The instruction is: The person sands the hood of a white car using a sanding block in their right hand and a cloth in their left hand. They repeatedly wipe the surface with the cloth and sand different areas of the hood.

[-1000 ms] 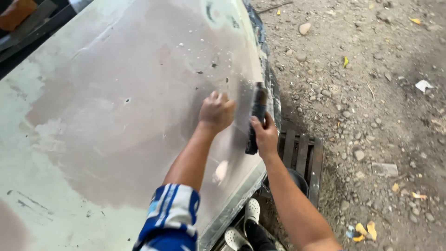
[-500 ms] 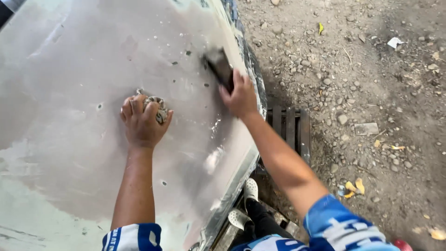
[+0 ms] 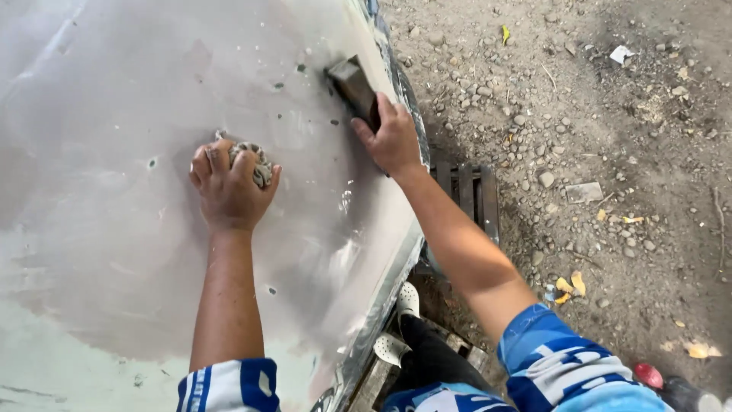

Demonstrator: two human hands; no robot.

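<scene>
While L hand (image 3: 229, 187) balls rag (image 3: 255, 162), R hand (image 3: 393, 141) grips sanding block (image 3: 354, 88), grey panel (image 3: 114, 114).

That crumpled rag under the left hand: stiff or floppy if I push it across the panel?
Likely floppy: the rag bunches into folds under the left hand. Probably light, since the fingers nearly cover it. It may drag rather than glide on the wet-looking grey panel.

I see crumpled grey rag (image 3: 255, 162) bunched, pressed on wet panel (image 3: 99, 99); dark sanding block (image 3: 353, 88) flat near panel edge.
</scene>
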